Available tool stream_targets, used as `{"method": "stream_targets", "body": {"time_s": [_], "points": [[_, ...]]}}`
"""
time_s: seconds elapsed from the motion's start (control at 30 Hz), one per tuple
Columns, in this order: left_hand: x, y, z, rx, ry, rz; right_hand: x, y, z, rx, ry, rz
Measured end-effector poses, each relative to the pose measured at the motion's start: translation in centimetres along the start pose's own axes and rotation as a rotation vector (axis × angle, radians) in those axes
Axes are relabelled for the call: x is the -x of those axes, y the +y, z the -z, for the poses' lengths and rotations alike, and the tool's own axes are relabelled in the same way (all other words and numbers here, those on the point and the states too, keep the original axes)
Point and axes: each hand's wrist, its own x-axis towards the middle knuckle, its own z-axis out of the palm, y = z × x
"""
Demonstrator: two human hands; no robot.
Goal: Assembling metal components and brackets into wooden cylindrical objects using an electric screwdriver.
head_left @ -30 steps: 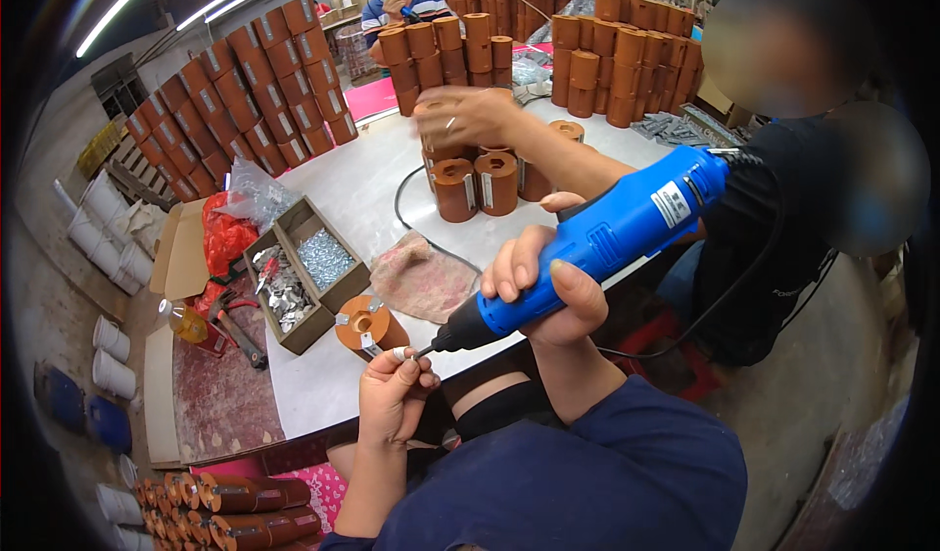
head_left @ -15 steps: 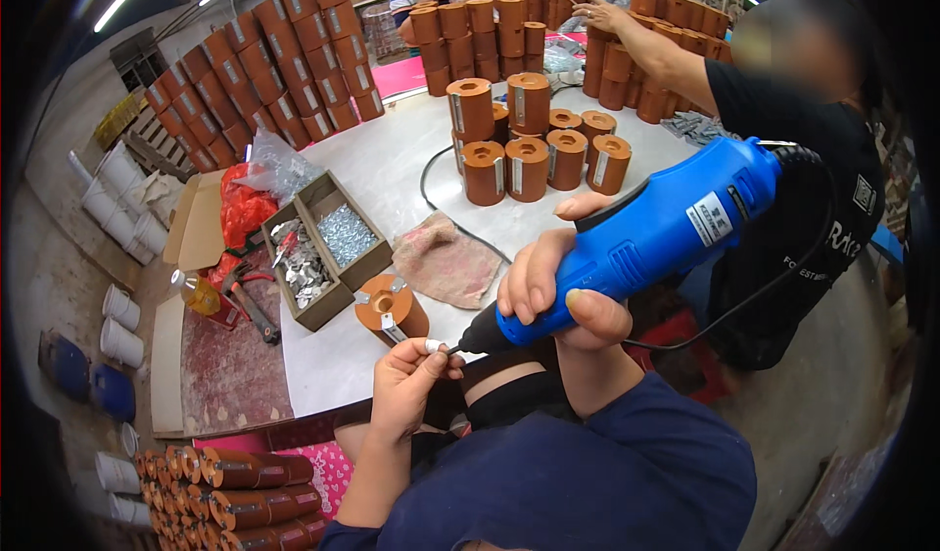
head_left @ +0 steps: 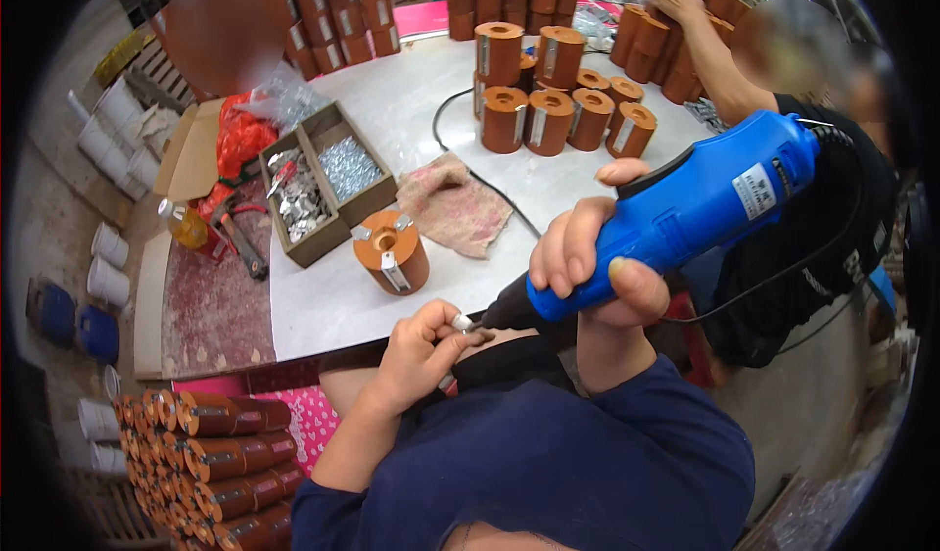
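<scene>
My right hand is wrapped round a blue electric screwdriver, its black nose slanting down to the left. At the nose's tip, my left hand pinches its fingers together. Something white shows at a fingertip there, but whatever the pinch holds is too small to make out. Beyond the left hand, an orange-brown cylinder stands upright on the white tabletop, apart from both hands. It has a hole in its top and several small metal clips around the rim.
A two-part wooden box contains small screws and metal pieces. A cloth, a hammer and a bottle lie or stand near it. More cylinders stand behind; others are stacked lower left. A co-worker reaches in at right.
The view has shifted, so the table things sit higher in the picture. Both hands stay together at the screwdriver's tip, a little farther right in the picture. The co-worker's arm still reaches out.
</scene>
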Motion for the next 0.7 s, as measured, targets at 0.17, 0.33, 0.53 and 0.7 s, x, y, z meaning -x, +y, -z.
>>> {"method": "stream_targets", "body": {"time_s": [0.17,0.33,0.53,0.7], "points": [[-1.6,3.1,2.3,-0.442,0.145,-0.190,-3.3,1.4,-0.1,0.149,-0.291,-0.098],[-2.8,3.3,5.1,-0.323,0.292,0.014,-7.3,5.1,-0.5,0.185,-0.468,-0.120],[-4.0,1.0,8.3,-0.308,0.337,-0.031,-7.6,8.2,-4.0,0.528,-0.198,0.055],[-4.5,0.1,8.6,-0.464,0.300,-0.061,-8.3,10.3,-3.0,0.485,-0.176,0.026]]}}
